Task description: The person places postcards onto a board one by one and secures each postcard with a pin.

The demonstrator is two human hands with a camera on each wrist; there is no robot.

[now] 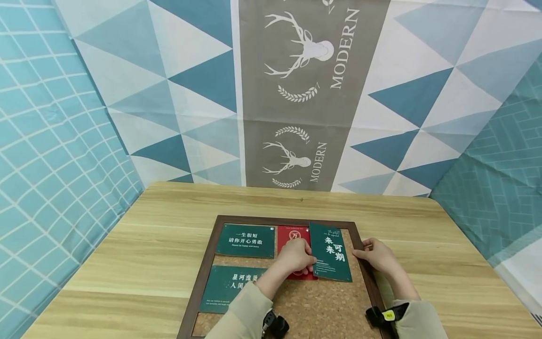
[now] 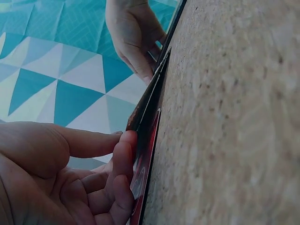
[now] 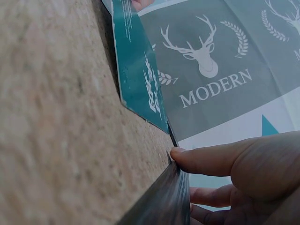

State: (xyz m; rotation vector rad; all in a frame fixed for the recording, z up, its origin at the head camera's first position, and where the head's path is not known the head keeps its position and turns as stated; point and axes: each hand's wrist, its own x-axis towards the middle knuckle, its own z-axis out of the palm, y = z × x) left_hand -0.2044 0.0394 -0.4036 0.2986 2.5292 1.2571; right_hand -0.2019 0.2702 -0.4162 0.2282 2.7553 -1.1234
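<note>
My left hand (image 1: 296,256) pinches the left edge of an upright green card (image 1: 332,259) with white Chinese characters between thumb and fingertips. That card is tilted over the cork board (image 1: 330,306) and overlaps a red card (image 1: 302,273). The red card lies partly under my left hand. At the board's right side my right hand (image 1: 378,256) grips the dark wooden frame (image 3: 166,192), with the thumb on top and the other fingers at the outer side. In the left wrist view the held green card (image 2: 147,101) slants up off the board above the red card (image 2: 144,178).
Two more green cards lie on the board's left half, one at the upper left (image 1: 245,241) and one below it (image 1: 224,287), partly covered by my left sleeve (image 1: 243,315). The board rests on a wooden table (image 1: 127,263). Patterned cloth (image 1: 203,94) hangs behind.
</note>
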